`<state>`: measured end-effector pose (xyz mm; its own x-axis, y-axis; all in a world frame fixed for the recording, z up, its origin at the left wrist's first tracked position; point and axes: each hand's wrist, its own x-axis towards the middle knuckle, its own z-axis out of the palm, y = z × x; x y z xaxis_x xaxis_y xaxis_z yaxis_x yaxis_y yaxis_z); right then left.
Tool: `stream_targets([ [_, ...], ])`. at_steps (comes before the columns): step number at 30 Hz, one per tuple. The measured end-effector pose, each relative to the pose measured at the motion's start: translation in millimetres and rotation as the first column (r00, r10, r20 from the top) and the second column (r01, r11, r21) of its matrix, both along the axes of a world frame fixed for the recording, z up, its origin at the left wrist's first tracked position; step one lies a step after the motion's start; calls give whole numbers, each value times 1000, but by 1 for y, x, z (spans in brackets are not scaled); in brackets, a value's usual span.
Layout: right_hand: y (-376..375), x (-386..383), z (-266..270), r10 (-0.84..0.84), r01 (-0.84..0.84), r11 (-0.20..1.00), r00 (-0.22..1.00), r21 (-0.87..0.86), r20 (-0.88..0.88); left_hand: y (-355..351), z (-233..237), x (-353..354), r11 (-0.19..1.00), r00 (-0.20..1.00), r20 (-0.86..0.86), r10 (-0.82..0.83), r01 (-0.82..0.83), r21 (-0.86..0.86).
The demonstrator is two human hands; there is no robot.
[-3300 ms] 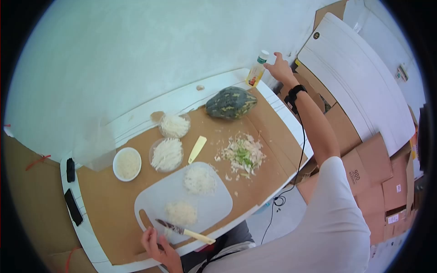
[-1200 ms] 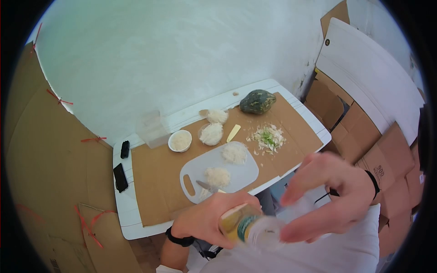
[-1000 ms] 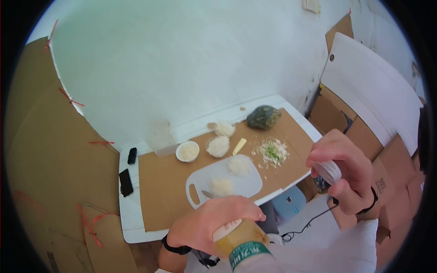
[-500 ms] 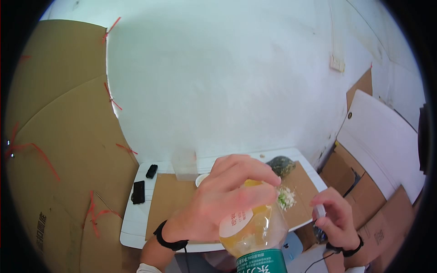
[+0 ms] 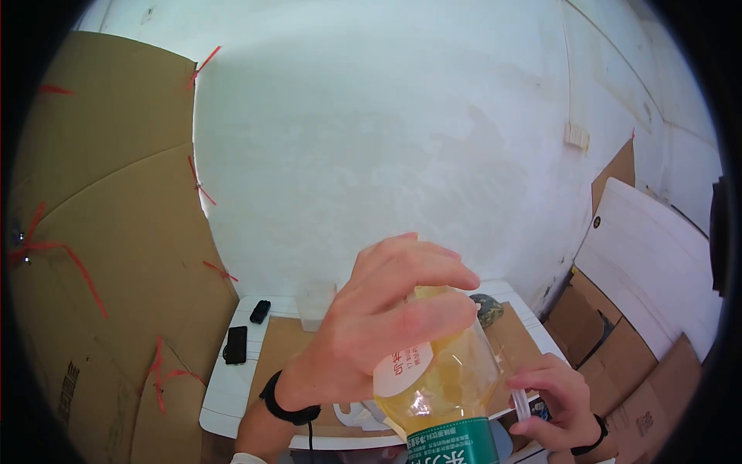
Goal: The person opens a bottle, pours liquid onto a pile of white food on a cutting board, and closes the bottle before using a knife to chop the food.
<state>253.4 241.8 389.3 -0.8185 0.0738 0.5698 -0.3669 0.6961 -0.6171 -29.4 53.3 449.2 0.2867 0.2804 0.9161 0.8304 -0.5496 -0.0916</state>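
My left hand [image 5: 394, 325] is closed round the neck of a clear plastic bottle [image 5: 440, 387] with yellow liquid and a green label. The bottle is close to the camera, its neck up in the view; its mouth is hidden behind my fingers. My right hand [image 5: 558, 406] is to the right of the bottle, thumb and fingers pinching a small whitish translucent piece [image 5: 520, 404], perhaps a cap seen edge-on. Just behind that piece shows a dark patch I cannot make out. A dark green mottled squash [image 5: 488, 309] lies on the table beyond the bottle, partly covered.
The white table [image 5: 220, 394] bears a brown cardboard sheet [image 5: 282, 352]. At its left lie a black phone [image 5: 236, 345] and a small black device [image 5: 260, 312]. A translucent container [image 5: 313, 304] stands at the back. Cardboard panels [image 5: 116, 232] rise at left; boxes [image 5: 595, 313] stand at right.
The view has tipped up, so table and walls sit lower in it. My right hand has come down and nearer the bottle. Chopped white-green pieces seen before are now hidden.
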Motion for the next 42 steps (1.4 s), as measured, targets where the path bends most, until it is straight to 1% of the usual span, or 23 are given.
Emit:
stream_targets([
  [4, -14, -6, 23, 76, -59, 992, 985, 113, -153, 10, -28, 0, 994, 992, 99, -77, 85, -74],
  [6, -15, -10, 35, 262, -172, 926, 933, 336, -247, 11, -46, 11, 977, 967, 225, -123, 157, -144],
  [7, -23, -18, 32, 267, -161, 938, 899, 306, -346, 11, -56, 16, 956, 928, 339, -153, 226, -187],
  [11, -43, -24, 34, 239, -177, 965, 894, 192, -379, 13, -95, 28, 918, 870, 473, -135, 290, -270],
  [14, -47, -27, 30, 194, -156, 977, 932, 145, -306, 10, -126, 41, 862, 782, 617, -84, 367, -348],
  [15, -39, -21, 41, 235, -213, 964, 963, 157, -134, 7, -139, 47, 826, 739, 672, -51, 410, -388],
  [16, -24, -17, 41, 211, -198, 972, 972, 127, -99, 6, -150, 52, 785, 691, 723, -13, 455, -420],
  [18, -8, -20, 39, 340, -359, 916, 932, 177, 127, 4, -171, 58, 712, 625, 780, 22, 539, -451],
  [19, -36, -25, 21, 53, -37, 985, 995, 170, -86, 3, -182, 61, 658, 595, 802, 54, 583, -477],
  [20, -35, -27, 15, 42, -33, 988, 997, 154, -57, 3, -192, 64, 645, 571, 819, 62, 603, -469],
  [22, -28, -32, 2, -46, 38, 955, 999, 295, 20, 3, -209, 66, 606, 692, 706, 150, 500, -619],
  [24, -18, -35, -13, -36, 35, 939, 999, 342, -4, 6, -220, 67, 543, 659, 731, 176, 555, -630],
  [26, -5, -32, -16, 76, -135, 888, 986, 439, 150, 9, -230, 69, 479, 627, 753, 199, 609, -633],
  [29, 3, -32, -17, 155, -246, 833, 964, 496, 217, 11, -241, 67, 360, 580, 798, 164, 718, -596],
  [31, 8, -40, -16, 233, -322, 831, 942, 453, 242, 16, -245, 64, 193, 588, 800, 121, 776, -600],
  [33, 11, -38, -21, 307, -393, 823, 915, 411, 261, 19, -246, 64, 106, 563, 817, 128, 811, -576],
  [34, 12, -36, -26, 290, -383, 812, 920, 440, 264, 20, -246, 65, 28, 543, 827, 147, 833, -552],
  [36, 10, -32, -26, 270, -370, 805, 925, 464, 269, 21, -250, 68, 15, 504, 846, 173, 858, -514],
  [38, 3, -33, -19, -115, -227, 645, 915, 730, 386, 22, -251, 70, 7, 466, 861, 202, 879, -477],
  [39, 2, -36, -33, -257, -45, 597, 935, 801, 244, 24, -249, 72, 89, 502, 822, 268, 837, -540],
  [40, 5, -37, -41, -262, -43, 601, 933, 798, 248, 25, -248, 75, 163, 529, 779, 336, 782, -602],
  [41, 12, -41, -46, -386, 13, 658, 864, 753, 323, 27, -252, 81, 157, 529, 780, 334, 785, -600],
  [42, 19, -44, -52, -493, 81, 703, 771, 706, 402, 30, -260, 89, 378, 632, 651, 421, 530, -759],
])
